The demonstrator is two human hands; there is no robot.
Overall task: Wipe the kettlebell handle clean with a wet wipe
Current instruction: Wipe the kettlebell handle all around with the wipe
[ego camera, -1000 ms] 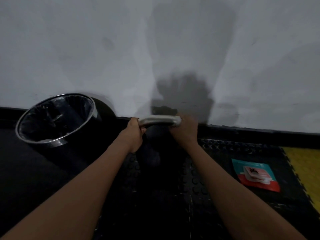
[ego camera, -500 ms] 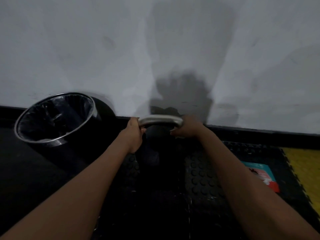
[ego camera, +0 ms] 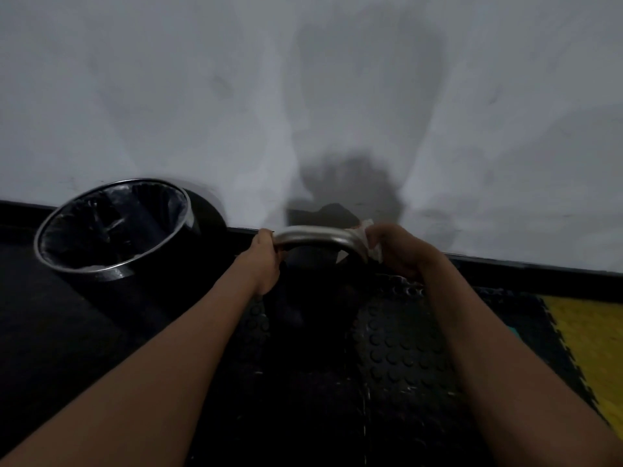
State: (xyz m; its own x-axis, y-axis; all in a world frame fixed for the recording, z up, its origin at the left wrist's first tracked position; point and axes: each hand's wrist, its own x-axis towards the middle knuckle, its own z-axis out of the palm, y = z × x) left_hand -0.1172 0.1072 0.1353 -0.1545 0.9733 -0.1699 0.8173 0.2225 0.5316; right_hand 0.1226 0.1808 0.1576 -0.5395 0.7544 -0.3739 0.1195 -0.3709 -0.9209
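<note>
A black kettlebell (ego camera: 310, 291) stands on the dark studded floor mat against the wall, its silver metal handle (ego camera: 317, 235) arching across the top. My left hand (ego camera: 264, 261) grips the handle's left end. My right hand (ego camera: 394, 251) holds a white wet wipe (ego camera: 369, 239) wrapped round the handle's right bend, just beyond the curve. The kettlebell's body is dark and hard to make out between my forearms.
A round black bin (ego camera: 111, 227) with a chrome rim and a dark liner stands at the left, close to the wall. The white wall (ego camera: 303, 96) rises just behind the kettlebell. A yellow mat tile (ego camera: 586, 345) lies at the far right.
My right hand has slid with the wipe from the handle's top right end outward round the right bend. My right forearm now covers the teal and red packet on the mat. The left hand stays put.
</note>
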